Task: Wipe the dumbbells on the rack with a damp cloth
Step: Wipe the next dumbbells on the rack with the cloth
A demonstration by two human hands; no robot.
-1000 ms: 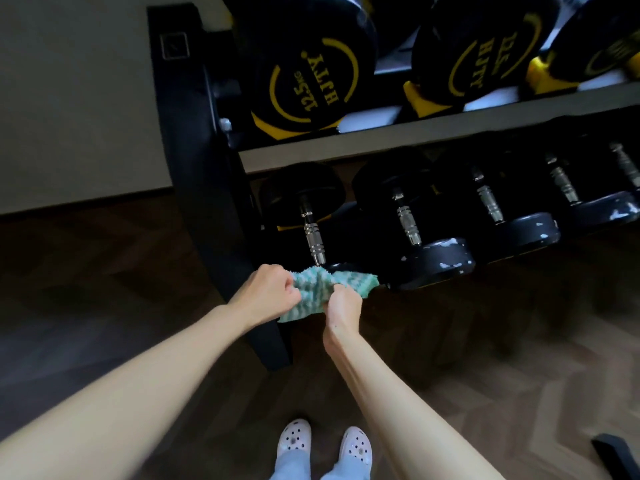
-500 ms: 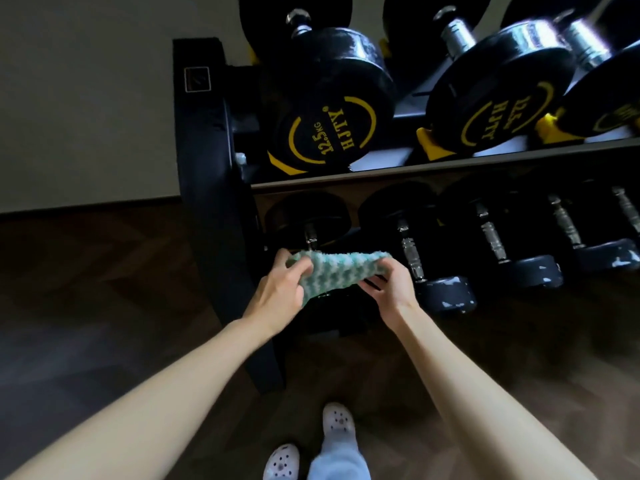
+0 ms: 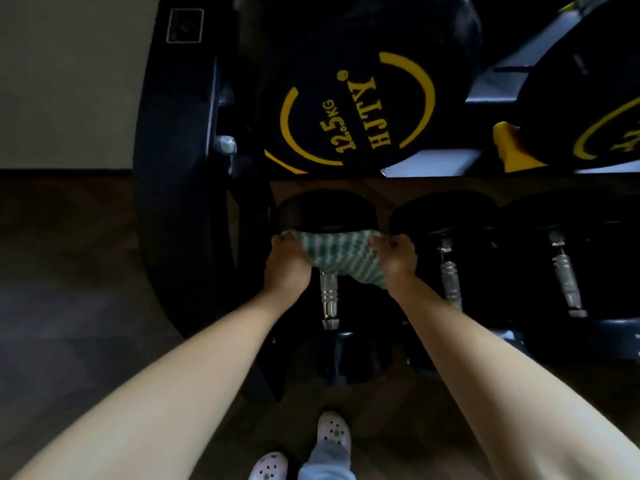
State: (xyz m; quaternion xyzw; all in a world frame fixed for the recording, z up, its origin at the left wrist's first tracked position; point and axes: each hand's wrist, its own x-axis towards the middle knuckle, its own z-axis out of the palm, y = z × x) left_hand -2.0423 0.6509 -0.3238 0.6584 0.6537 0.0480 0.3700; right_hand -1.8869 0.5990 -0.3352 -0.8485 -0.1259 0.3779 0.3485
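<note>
Item: green-striped cloth (image 3: pixel 341 254), lower rack (image 3: pixel 180 202) tier, leftmost dumbbell (image 3: pixel 328 299).
Your left hand (image 3: pixel 287 268) and right hand (image 3: pixel 398 258) each pinch one end with curled fingers, holding it spread across the handle beside the far head.

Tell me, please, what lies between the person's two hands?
In the head view, a green-and-white patterned cloth spans from the left hand to the right hand, over a chrome-handled black dumbbell.
</note>
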